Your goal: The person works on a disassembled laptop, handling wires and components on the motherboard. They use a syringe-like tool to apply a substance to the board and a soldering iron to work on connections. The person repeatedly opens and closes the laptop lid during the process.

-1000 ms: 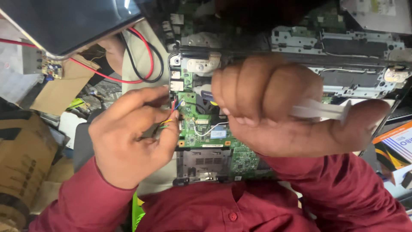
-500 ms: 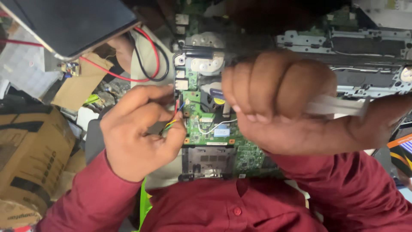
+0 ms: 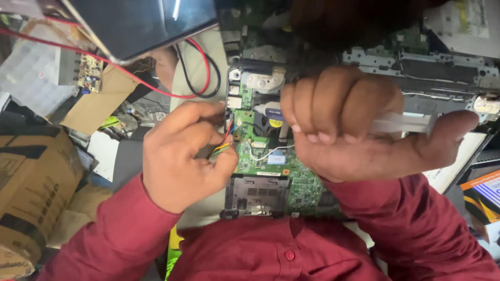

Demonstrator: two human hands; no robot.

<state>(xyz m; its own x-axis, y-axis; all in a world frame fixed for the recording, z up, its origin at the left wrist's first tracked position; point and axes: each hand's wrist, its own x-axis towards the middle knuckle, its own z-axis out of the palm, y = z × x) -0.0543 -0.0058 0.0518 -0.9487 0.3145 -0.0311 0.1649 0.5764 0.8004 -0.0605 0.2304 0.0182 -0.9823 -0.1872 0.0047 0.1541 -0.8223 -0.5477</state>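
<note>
Left hand (image 3: 182, 156) pinches coloured wires (image 3: 221, 148); right hand (image 3: 354, 130) over green circuit board (image 3: 260, 156).

The left hand (image 3: 179, 156) is seen knuckles up, its fingers curled inward and pinched together at the tips. The right hand (image 3: 354, 125) is held higher, closed into a loose fist with the fingers folded down and the thumb stretched out sideways. Both forearms are covered by dark red sleeves.

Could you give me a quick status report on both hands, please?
Left hand pinching coloured wires at green circuit board. Right hand gripping a clear syringe-like tube. Right fist hides part of board.
</note>
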